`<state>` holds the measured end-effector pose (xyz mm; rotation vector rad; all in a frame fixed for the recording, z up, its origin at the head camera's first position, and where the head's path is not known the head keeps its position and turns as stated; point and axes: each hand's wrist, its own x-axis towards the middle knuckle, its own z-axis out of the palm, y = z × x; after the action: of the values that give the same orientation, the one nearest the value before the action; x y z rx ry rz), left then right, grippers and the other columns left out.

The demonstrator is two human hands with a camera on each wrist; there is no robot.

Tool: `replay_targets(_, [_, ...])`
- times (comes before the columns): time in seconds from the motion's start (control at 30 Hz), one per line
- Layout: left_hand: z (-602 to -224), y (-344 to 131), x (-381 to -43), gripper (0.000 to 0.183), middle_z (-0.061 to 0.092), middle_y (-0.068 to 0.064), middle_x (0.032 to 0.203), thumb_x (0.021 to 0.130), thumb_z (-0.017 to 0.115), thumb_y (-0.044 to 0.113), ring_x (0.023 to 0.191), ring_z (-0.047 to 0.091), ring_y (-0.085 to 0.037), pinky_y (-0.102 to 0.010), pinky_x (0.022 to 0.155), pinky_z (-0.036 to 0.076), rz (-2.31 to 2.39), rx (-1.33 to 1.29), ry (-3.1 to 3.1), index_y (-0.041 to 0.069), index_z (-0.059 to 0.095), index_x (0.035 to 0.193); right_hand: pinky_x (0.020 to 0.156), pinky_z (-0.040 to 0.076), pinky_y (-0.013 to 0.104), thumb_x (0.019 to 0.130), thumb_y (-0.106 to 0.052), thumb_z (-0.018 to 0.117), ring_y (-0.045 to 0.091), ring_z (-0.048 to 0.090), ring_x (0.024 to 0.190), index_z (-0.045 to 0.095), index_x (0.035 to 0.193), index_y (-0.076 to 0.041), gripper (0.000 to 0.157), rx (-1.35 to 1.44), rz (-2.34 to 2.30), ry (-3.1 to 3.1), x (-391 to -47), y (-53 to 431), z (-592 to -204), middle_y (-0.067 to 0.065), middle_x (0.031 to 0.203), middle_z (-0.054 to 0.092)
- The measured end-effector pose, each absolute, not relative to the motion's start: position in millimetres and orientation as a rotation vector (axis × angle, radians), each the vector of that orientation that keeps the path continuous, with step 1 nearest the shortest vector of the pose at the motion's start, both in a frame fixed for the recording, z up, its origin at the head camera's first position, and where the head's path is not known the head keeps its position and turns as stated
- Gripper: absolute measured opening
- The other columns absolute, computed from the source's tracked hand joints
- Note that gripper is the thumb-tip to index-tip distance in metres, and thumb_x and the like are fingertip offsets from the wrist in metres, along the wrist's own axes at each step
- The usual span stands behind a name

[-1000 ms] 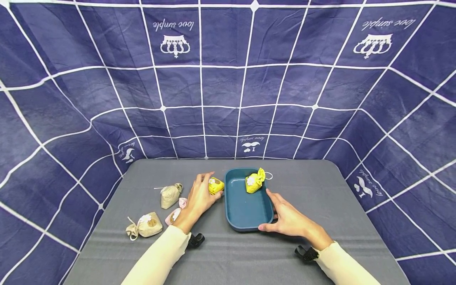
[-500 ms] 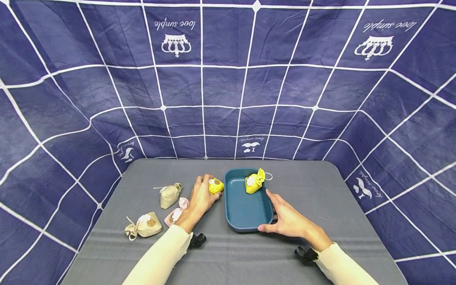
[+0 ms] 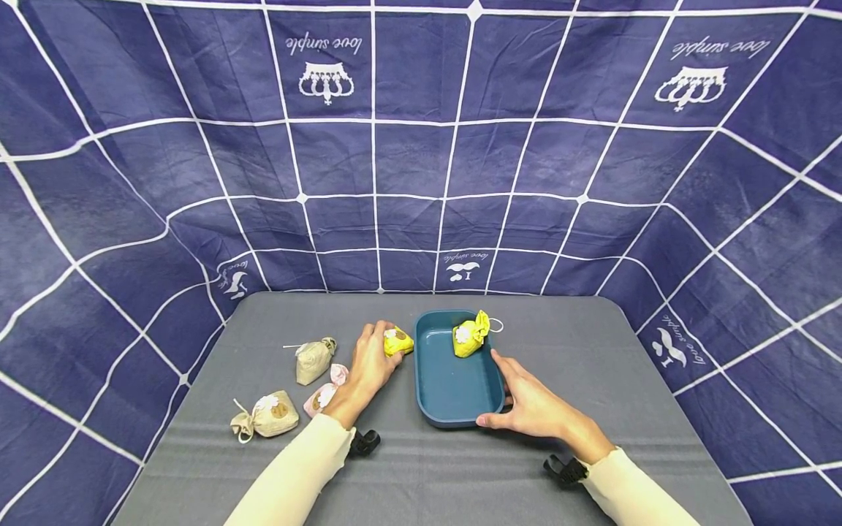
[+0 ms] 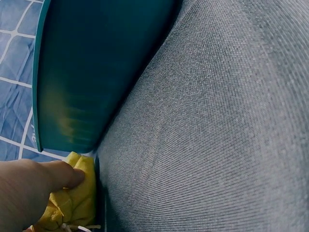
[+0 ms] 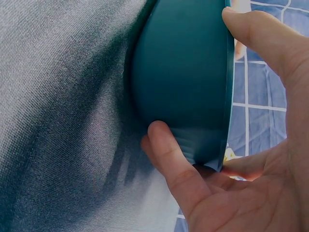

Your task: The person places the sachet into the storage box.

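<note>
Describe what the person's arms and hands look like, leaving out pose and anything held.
Both hands are bare: the left hand and right hand wear no gloves, and no rings show. Each arm wears a long cream sleeve reaching the wrist. A small black device sits at the left wrist, and another black device at the right.

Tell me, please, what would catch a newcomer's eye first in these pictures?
Two bright yellow cloth pouches: one lies inside the dark teal plastic tray mid-table, the other sits just left of it in the left hand's grip. The right hand holds the tray's near right corner.
</note>
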<state>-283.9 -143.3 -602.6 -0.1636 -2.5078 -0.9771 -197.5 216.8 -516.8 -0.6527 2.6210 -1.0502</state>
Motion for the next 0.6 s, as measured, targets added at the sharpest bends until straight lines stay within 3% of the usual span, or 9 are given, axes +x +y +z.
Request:
replay_targets(0.2, [-597, -142, -281, 0.064, 0.074, -0.023, 0.118, 0.076, 0.099, 0.007, 0.101, 0.077, -0.05, -0.061, 0.087, 0.063, -0.984, -0.151, -2.505, 0.01, 0.073, 0.134, 0.097, 0.068, 0.026, 0.088, -0.049, 0.103, 0.027, 0.075, 0.124, 0.02, 0.181, 0.009, 0.138, -0.655, -1.055, 2.62, -198, 217, -517, 0.03, 0.172, 0.047])
replay_targets(0.43, [-562, -136, -263, 0.063, 0.075, -0.026, 0.117, 0.079, 0.097, 0.003, 0.105, 0.078, -0.053, -0.069, 0.092, 0.063, -1.014, -0.142, -2.5, 0.005, 0.07, 0.135, 0.097, 0.068, 0.026, 0.087, -0.05, 0.103, 0.027, 0.075, 0.123, 0.021, 0.181, 0.009, 0.138, -0.649, -1.041, 2.633, -198, 217, -516, 0.029, 0.172, 0.048])
replay_targets(0.6, [-551, -134, -260, 0.06, 0.075, -0.028, 0.122, 0.085, 0.095, 0.002, 0.114, 0.077, -0.054, -0.065, 0.101, 0.062, -1.018, -0.089, -2.548, 0.004, 0.067, 0.139, 0.097, 0.068, 0.025, 0.087, -0.05, 0.103, 0.028, 0.074, 0.125, 0.021, 0.181, 0.009, 0.138, -0.645, -1.05, 2.626, -198, 216, -516, 0.03, 0.173, 0.047])
